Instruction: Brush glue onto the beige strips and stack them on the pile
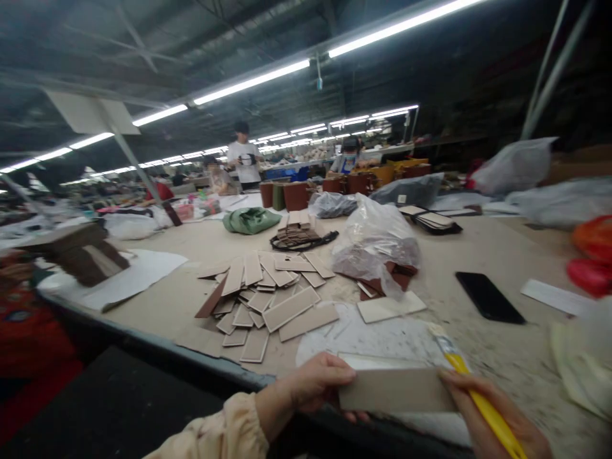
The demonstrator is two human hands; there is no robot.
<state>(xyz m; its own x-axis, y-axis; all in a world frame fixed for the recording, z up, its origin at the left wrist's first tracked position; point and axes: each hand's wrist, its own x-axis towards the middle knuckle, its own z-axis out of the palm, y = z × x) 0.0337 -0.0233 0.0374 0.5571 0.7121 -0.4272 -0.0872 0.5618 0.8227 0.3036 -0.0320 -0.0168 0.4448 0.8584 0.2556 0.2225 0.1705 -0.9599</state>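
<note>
A flat, rectangular grey-beige panel is held level between my two hands near the table's front edge. My left hand pinches its left end, thumb on top. My right hand grips the right end and also holds a paintbrush with a yellow handle, its bristles pointing up and away. Beneath the panel lies a whitish, smeared sheet. Another pale strip rests just beyond it. To the left spreads a loose pile of similar beige panels with light borders.
A clear plastic bag with brown pieces stands behind the sheet. On the right lie a black phone and a white strip. A green bag and a stacked brown bundle are farther left. A person stands in the background.
</note>
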